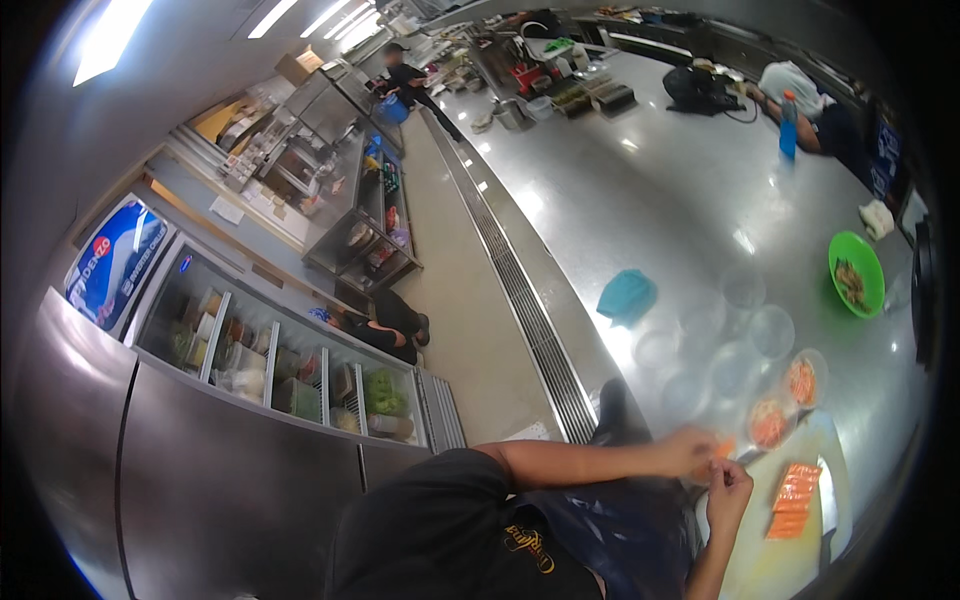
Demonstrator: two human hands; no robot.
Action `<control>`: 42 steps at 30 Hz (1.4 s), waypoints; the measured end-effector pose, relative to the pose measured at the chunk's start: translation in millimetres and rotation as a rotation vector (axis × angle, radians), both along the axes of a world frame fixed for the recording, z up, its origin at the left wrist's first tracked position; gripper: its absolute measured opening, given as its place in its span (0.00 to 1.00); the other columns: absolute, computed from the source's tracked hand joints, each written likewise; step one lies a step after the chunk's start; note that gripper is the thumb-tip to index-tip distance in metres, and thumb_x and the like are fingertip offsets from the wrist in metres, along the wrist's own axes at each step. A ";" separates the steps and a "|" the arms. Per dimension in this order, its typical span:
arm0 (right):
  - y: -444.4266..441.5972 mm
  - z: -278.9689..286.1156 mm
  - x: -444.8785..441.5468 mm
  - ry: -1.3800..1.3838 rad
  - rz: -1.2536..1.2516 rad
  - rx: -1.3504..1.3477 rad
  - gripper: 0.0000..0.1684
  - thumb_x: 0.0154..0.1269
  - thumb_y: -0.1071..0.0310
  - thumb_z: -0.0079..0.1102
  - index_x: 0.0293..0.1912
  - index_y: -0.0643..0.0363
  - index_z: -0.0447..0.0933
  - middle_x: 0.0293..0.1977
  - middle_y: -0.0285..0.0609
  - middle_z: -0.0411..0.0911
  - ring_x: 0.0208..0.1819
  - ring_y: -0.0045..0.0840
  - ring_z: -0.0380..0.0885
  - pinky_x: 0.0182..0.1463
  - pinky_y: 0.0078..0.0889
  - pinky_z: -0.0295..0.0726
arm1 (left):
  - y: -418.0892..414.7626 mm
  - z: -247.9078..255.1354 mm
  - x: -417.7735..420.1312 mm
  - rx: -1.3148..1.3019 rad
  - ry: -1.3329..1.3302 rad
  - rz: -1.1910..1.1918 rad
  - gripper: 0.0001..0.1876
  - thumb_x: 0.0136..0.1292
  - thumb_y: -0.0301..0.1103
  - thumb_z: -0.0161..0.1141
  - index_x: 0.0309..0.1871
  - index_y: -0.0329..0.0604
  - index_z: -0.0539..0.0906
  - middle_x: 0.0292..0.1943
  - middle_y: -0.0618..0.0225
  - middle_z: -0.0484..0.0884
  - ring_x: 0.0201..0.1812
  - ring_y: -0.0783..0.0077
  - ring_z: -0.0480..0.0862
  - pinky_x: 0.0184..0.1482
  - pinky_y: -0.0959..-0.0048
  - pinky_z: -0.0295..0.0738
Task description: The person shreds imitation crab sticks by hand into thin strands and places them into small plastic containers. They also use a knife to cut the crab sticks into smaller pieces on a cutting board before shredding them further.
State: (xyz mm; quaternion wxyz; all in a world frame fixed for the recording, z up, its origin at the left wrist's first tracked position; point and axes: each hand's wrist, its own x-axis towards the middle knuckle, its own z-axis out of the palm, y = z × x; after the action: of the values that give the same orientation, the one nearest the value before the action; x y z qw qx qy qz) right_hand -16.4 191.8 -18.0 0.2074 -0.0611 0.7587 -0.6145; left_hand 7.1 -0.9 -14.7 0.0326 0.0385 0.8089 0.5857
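Observation:
My left hand, somewhat blurred, holds an orange piece that looks like crab stick. Close beside it, my right hand has its thumb and fingertips pinched together at the same piece. Both hands are above the near edge of a pale cutting board. On the board lies a row of orange crab sticks in clear wrap, with a knife alongside. Beyond my hands, one round clear tub and another tub hold orange and white shreds.
Several clear round tubs stand on the steel counter. Further off are a teal cloth-like item, a green bowl with food and a blue drink bottle. A person crouches by the glass-door chiller behind me.

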 end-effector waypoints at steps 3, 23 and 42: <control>-5.6 3.6 -5.9 -0.038 0.008 -0.058 0.05 0.72 0.76 0.63 0.39 0.69 0.83 0.31 0.37 0.83 0.31 0.14 0.78 0.38 0.19 0.77 | -5.2 10.2 1.9 -0.027 -0.001 -0.002 0.05 0.67 0.26 0.63 0.39 0.32 0.83 0.29 0.58 0.82 0.30 0.73 0.78 0.37 0.68 0.75; -1.9 38.0 -3.9 0.269 0.161 0.473 0.10 0.69 0.71 0.61 0.43 0.57 0.89 0.34 0.56 0.86 0.36 0.49 0.86 0.43 0.43 0.83 | -14.7 -4.3 4.2 0.105 -0.169 0.121 0.09 0.76 0.26 0.60 0.53 0.32 0.86 0.43 0.62 0.89 0.44 0.75 0.87 0.51 0.74 0.82; -3.8 62.7 10.9 0.360 -0.170 -0.080 0.03 0.61 0.77 0.67 0.32 0.67 0.83 0.28 0.37 0.83 0.26 0.12 0.77 0.30 0.18 0.75 | -9.2 5.9 3.3 0.219 -0.276 0.110 0.07 0.76 0.23 0.59 0.51 0.28 0.84 0.39 0.66 0.88 0.37 0.81 0.84 0.43 0.79 0.81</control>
State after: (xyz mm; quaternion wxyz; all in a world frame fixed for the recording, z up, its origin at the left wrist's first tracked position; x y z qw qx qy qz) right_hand -5.5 188.1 44.6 0.0133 -0.1139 0.7610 -0.6385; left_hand 10.4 -10.1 -8.8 0.1067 -0.0834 0.7289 0.6711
